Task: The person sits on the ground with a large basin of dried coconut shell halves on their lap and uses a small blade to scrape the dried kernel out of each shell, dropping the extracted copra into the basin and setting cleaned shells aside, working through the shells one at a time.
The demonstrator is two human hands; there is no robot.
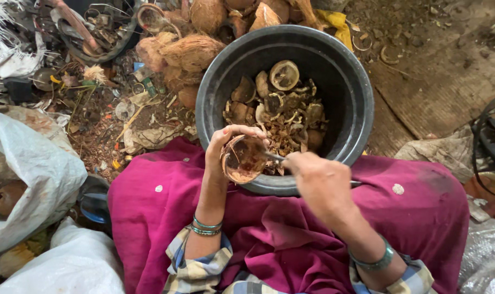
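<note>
The left hand [225, 149] is curled around the rim of a coconut shell half [243, 159], cupping it open side up over the lap. The right hand [318, 182] is closed on a thin metal tool [275, 157] poking into the shell. The shell looks light, stiff and brittle-edged, best gripped at the rim. Just beyond sits a black tub [356, 92] of shell scraps, with husked coconuts [190, 51] behind it.
</note>
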